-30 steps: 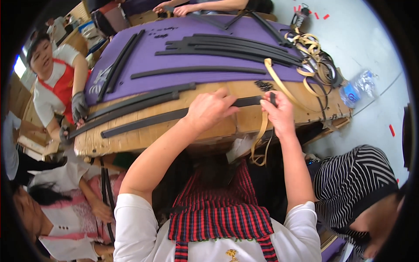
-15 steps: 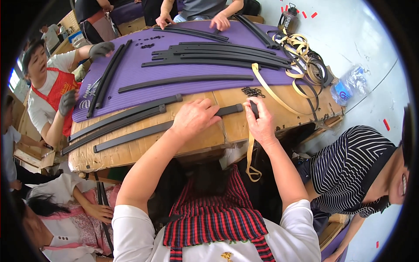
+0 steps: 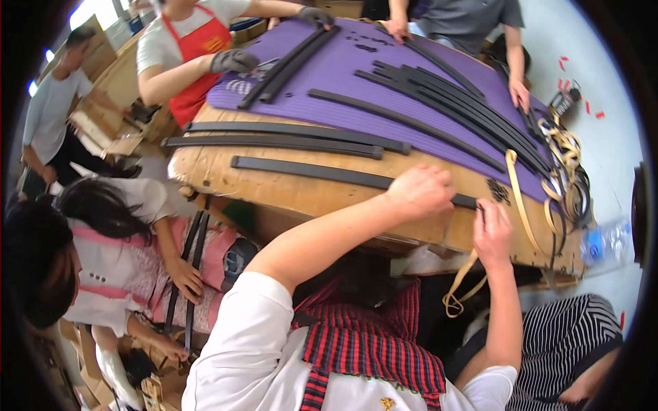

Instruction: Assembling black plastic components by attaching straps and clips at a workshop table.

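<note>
A long flat black bar (image 3: 308, 171) lies along the near edge of the cardboard-covered table. My left hand (image 3: 421, 192) is wrapped over it near its right part, pressing it down. At the bar's right end, the fingers of my right hand (image 3: 492, 231) are pinched on the black tip; what exactly lies between them is partly hidden. A tan strap (image 3: 469, 272) dangles in a loop below my right hand, over the table edge. Just beyond that hand sits a small heap of black rings (image 3: 499, 192).
Two black bars (image 3: 288, 142) lie farther left, and more bars (image 3: 452, 103) on the purple mat (image 3: 295, 113). Tangled straps (image 3: 565, 157) and a plastic bottle (image 3: 606, 243) are at right. Co-workers' gloved hand (image 3: 234, 61) and bare hand (image 3: 519, 94) work across the table.
The view has swung left, so the table appears shifted right. My right hand has brought its dark piece up to the bar's end. A co-worker's hand opposite has moved toward the straps.
</note>
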`<state>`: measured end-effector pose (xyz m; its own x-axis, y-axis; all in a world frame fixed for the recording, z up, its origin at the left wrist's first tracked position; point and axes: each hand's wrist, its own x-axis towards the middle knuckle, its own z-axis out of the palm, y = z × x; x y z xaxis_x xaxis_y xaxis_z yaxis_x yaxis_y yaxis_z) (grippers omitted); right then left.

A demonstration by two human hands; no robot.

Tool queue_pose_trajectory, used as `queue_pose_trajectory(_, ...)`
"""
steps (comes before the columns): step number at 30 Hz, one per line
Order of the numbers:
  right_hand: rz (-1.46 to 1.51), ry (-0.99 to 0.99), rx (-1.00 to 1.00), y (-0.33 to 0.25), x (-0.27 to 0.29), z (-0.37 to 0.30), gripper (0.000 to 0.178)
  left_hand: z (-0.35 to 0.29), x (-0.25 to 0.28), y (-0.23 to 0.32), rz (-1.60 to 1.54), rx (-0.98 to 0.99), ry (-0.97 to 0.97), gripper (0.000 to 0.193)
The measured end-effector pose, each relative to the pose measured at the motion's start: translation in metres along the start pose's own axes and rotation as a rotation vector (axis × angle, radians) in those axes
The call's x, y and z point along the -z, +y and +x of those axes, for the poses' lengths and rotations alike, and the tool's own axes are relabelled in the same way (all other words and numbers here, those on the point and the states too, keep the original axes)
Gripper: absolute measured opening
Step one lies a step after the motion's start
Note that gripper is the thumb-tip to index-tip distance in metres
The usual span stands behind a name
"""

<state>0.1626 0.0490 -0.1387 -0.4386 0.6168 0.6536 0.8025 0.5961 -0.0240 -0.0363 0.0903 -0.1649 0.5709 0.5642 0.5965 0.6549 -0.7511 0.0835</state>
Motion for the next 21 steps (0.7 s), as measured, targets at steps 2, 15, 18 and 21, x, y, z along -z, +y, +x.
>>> queue_pose_trajectory(2,0.026,-0.064,-0.035,-0.002,0.004,0.007,0.015,-0.002,0.000,0.001,-0.063,-0.002,0.025,0.023)
queue_pose_trajectory(15,-0.005,-0.086,-0.128,-0.007,-0.002,0.004,0.018,-0.005,-0.002,0.002,-0.051,0.024,0.031,0.021)
queue_pose_trajectory(18,0.000,-0.081,-0.149,-0.008,0.000,0.001,0.018,-0.004,-0.004,0.002,-0.057,0.010,0.051,0.021)
queue_pose_trajectory(21,0.034,-0.075,-0.159,-0.009,0.002,0.000,0.018,-0.005,0.001,0.001,-0.066,-0.004,0.002,0.024)
